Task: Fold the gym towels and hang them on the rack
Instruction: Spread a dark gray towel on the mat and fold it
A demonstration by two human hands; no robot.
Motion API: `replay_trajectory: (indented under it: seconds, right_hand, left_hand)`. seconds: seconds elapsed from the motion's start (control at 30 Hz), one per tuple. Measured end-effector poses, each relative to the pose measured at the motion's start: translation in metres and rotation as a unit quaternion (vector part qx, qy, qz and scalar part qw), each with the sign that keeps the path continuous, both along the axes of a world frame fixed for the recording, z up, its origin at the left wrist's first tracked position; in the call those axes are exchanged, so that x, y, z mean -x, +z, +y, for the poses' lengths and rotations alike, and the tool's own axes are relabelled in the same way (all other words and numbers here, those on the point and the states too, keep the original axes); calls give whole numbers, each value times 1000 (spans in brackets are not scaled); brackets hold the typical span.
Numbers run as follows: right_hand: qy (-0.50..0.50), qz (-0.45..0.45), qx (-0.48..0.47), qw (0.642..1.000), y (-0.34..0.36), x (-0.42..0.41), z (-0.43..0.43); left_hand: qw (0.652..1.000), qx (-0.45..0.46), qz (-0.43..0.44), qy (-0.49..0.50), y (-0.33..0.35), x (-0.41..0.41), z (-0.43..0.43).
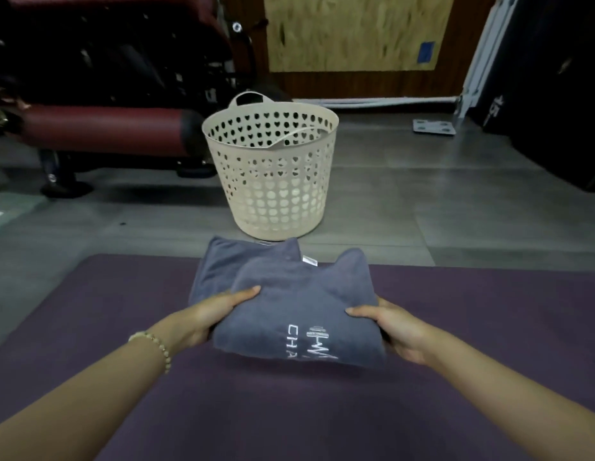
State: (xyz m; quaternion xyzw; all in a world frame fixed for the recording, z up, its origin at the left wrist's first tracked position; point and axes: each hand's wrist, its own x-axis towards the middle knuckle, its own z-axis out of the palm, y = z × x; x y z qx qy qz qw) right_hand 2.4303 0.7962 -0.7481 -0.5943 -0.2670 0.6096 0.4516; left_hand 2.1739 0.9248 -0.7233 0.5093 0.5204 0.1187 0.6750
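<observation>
A folded grey-blue gym towel [299, 304] with white embroidered lettering lies on top of another folded grey towel [216, 264] on a purple mat [289, 410]. My left hand [216, 314] grips the top towel's left edge, thumb on top and fingers underneath. My right hand [395, 331] grips its right edge the same way. No rack is in view.
A cream perforated laundry basket [272, 181] stands on the grey floor just beyond the mat. A dark red padded gym bench [99, 128] is at the back left. A white scale [434, 127] and a black weight [535, 94] sit at the back right.
</observation>
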Motion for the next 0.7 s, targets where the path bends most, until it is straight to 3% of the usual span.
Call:
replay_trajectory:
  seconds: [0.17,0.33,0.4,0.47,0.53,0.6,0.7]
  right_hand:
    - [-28,-55,-41,997,8,40,85]
    - [-79,-72,-68,992,-2,62,161]
    - [-72,-169,-32,982,-19,65,168]
    - [-38,-314,10,949,-41,60,161]
    - [-6,-377,29,926,-57,51,145]
    - [20,-388,35,921,-65,38,129]
    - [54,-416,49,906,-68,9,107]
  left_hand:
    - [996,-85,-12,19,5,38,53]
    - [978,-182,41,94,7,55,117]
    - [967,-219,94,89,-8,63,128]
    - [964,-213,153,48,-27,71,127]
    - [959,-210,188,20,-47,75,120]
    - [938,-270,214,18,-55,76,116]
    - [881,-393,263,5,-50,69,113]
